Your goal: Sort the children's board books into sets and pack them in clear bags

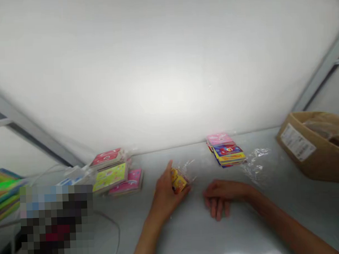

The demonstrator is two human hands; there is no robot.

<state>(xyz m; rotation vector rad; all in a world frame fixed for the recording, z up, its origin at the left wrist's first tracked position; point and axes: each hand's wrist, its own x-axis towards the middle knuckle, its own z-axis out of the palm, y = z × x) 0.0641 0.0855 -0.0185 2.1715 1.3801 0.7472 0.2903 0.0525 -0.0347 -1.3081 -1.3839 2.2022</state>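
Between the thumb and fingers of the spread left hand (pixel 165 192) sits a yellow packet (pixel 179 180), likely light, stiff, slippery; hold opposite edges. The right hand (pixel 218 195) curls loosely (I cannot tell if either grips).

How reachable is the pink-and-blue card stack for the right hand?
Probably yes: nothing visible stands between the right hand and the card stack; the clear plastic lies to the right.

Apparently a workshop bay, judging by grey tabletop (pixel 195 235), labelled cardboard box (pixel 323 164), clear plastic wrapping (pixel 257 166), bright card stacks (pixel 228 151), white panel (pixel 167 67), metal post (pixel 318 75)
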